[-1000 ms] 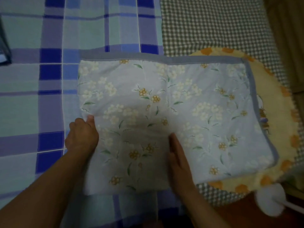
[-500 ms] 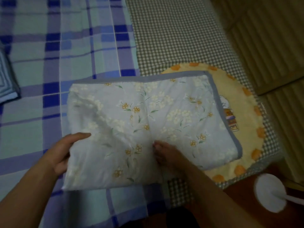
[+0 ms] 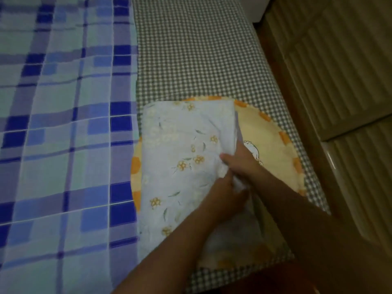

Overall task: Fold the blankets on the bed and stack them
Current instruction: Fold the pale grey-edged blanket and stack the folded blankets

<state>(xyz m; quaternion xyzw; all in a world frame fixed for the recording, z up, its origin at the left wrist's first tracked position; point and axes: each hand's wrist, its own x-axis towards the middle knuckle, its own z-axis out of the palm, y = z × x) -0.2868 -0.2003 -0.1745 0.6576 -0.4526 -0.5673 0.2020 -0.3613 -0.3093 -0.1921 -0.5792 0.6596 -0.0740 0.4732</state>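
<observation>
Floral blanket (image 3: 182,166) pinched at right edge by fingers (image 3: 226,158).

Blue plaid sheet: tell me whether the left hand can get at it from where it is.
Probably yes. The left hand grips the floral blanket at its right edge, and the blue plaid sheet lies bare just beyond the blanket's left side; it would have to let go first.

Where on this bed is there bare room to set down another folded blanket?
Free: the blue plaid sheet left of the floral blanket, and the checked sheet beyond it. Crowded: the round yellow cushion, where both hands work the blanket's right edge.
</observation>
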